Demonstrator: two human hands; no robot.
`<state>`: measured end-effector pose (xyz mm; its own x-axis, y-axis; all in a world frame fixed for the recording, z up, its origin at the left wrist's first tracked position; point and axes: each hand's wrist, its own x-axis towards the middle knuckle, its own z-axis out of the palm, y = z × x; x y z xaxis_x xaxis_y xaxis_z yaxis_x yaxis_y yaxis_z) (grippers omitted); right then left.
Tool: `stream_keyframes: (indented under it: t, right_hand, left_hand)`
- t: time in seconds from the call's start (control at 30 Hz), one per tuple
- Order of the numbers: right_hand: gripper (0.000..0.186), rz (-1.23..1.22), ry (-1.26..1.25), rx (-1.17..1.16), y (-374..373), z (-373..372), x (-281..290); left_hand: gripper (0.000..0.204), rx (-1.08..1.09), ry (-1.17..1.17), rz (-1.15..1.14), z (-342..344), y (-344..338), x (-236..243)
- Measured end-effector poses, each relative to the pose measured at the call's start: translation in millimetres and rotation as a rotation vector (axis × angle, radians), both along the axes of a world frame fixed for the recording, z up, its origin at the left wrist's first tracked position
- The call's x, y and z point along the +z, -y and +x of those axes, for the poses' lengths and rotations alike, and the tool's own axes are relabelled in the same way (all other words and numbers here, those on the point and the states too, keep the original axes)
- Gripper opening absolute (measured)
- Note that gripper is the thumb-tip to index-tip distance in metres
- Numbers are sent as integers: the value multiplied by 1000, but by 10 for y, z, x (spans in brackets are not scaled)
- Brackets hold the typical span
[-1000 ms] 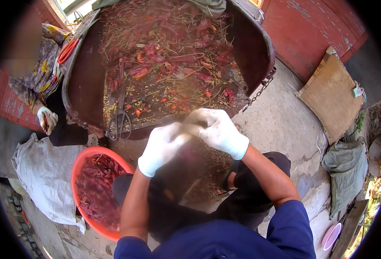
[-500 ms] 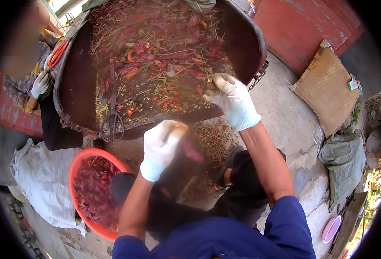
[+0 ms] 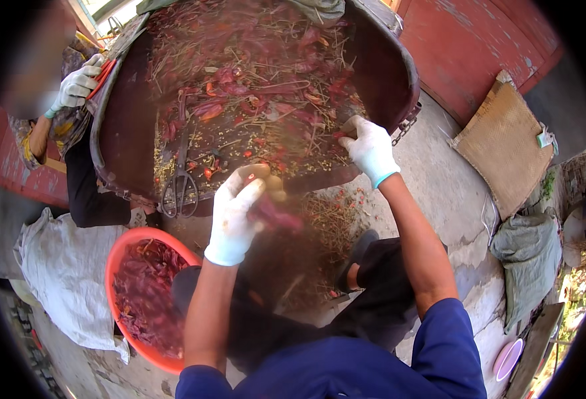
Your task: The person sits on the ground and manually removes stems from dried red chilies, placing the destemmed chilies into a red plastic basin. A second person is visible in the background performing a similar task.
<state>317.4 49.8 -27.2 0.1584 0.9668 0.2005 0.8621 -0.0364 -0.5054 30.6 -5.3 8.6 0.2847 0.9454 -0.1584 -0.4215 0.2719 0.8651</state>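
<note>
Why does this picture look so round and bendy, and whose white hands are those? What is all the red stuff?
The picture comes from a small camera worn on a person's head, looking down. Its lens sees very wide, so straight edges bend.

The two arms coming from the bottom belong to that person, who wears white gloves. The left hand holds a dark red chili, blurred because it is moving. The right hand reaches into a big round tray piled with dried red chilies and stems. Scissors lie on the tray.

Lower left, an orange bowl holds more chilies. The gloved hand at the upper left belongs to another person.
</note>
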Motion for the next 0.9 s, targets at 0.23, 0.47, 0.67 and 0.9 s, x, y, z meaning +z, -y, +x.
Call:
stream_keyframes:
  t: [0.23, 0.47, 0.67, 0.9]
  right_hand:
    - [39, -365, -1100, 319, 352, -433, 610]
    - [37, -496, -1233, 465, 568, -723, 536]
    - [36, -477, -1270, 458, 626, -718, 495]
    - [32, -506, -1183, 477, 678, -760, 649]
  left_hand:
    - [32, 33, -261, 90, 47, 3, 54]
    - [43, -48, -425, 275, 93, 43, 41]
    - [46, -68, -678, 581, 66, 12, -41]
    - [35, 47, -822, 772, 68, 13, -34]
